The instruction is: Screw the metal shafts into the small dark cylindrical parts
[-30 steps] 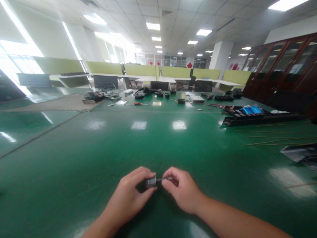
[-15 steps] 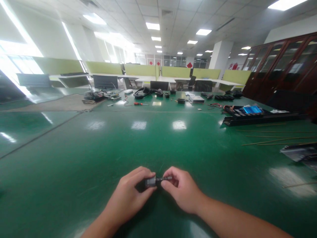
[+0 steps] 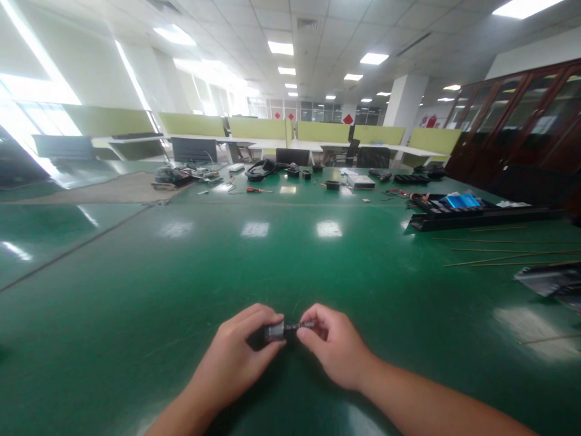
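Cylinder [image 3: 275, 331]: toward near edge of surface [image 3: 281, 260], shaft [image 3: 291, 327] pointing right
Left hand [image 3: 242, 346]: clamped on cylinder
Right hand [image 3: 336, 348]: pinched on shaft
Screwdriver [image 3: 255, 190]: toward far edge

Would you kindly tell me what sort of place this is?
Probably an office, partly used as a workshop: desk partitions, a glass-doored cabinet, and a screwdriver on the green table.
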{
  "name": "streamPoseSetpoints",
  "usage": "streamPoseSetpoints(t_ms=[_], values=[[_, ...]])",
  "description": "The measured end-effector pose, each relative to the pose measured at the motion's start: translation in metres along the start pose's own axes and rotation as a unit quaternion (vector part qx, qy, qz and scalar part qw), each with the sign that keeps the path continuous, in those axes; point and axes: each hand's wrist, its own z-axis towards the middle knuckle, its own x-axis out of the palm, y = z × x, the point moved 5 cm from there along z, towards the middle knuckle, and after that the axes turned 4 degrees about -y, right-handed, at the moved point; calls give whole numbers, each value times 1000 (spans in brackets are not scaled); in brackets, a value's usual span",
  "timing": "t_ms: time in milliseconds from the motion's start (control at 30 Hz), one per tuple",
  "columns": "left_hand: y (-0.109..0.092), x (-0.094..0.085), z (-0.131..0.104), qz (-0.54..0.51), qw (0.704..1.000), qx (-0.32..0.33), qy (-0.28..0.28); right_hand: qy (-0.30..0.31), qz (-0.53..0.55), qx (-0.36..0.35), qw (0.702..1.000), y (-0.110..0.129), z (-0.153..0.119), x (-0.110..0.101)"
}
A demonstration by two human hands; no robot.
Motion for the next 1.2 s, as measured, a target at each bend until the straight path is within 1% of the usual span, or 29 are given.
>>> streamPoseSetpoints(t_ms=[733,1000,1200], values=[[-1,-4,2,15,1000,6,5,0,-2,0,1000,0,1,-1],[5,-3,0,11,1000,-1,11,1,14,5,1000,0,2,0],[7,-3,1,12,1000,-2,3,-4,13,10,1000,-1,4,-2]])
